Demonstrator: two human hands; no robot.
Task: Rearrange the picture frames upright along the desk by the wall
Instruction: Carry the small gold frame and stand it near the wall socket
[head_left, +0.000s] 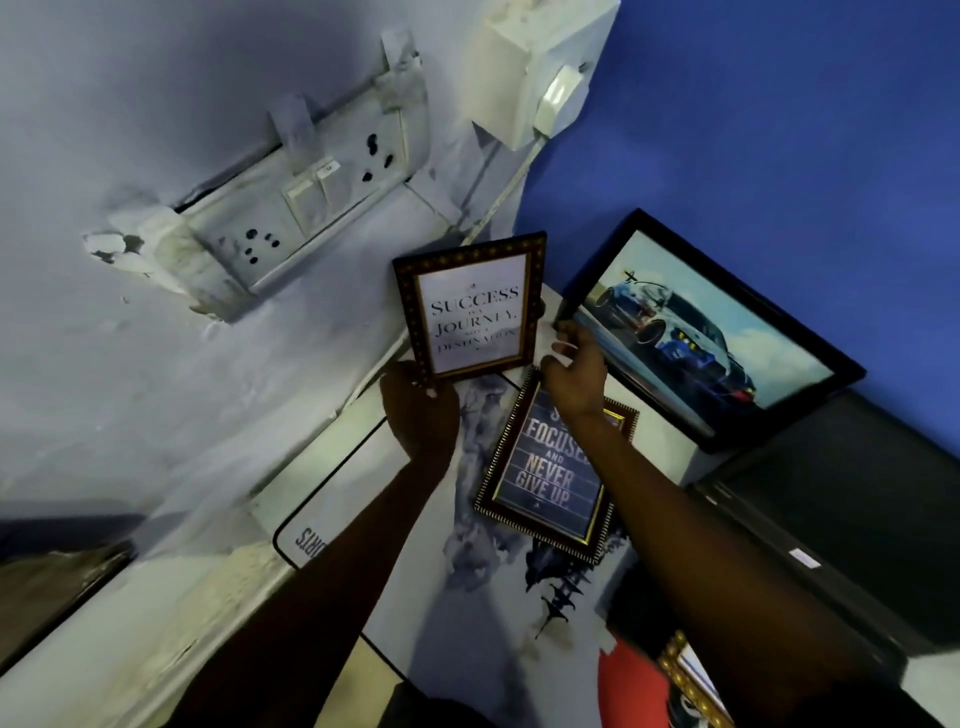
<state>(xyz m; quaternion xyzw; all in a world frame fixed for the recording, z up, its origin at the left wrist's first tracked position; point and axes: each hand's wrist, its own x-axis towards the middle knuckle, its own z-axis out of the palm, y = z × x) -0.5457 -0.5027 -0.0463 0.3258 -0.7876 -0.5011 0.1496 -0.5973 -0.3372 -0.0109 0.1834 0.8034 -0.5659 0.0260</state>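
Note:
My left hand (418, 410) grips the bottom left corner of a small brown frame (470, 306) reading "Success is a journey", holding it upright near the pale wall. My right hand (574, 371) reaches toward that frame's right side, with its fingers spread and touching the lower left corner of a large black-framed car picture (711, 332) that leans on the blue wall. A dark frame reading "Focused and never give up" (550, 467) lies flat on the desk mat under my right forearm. One more brown frame corner (621, 418) peeks out behind it.
A socket and switch board (291, 202) and a white box (535, 73) are fixed on the wall above. A printed desk mat (467, 597) covers the desk. A black laptop (841, 509) sits at the right. A gold frame corner (691, 686) shows at the bottom right.

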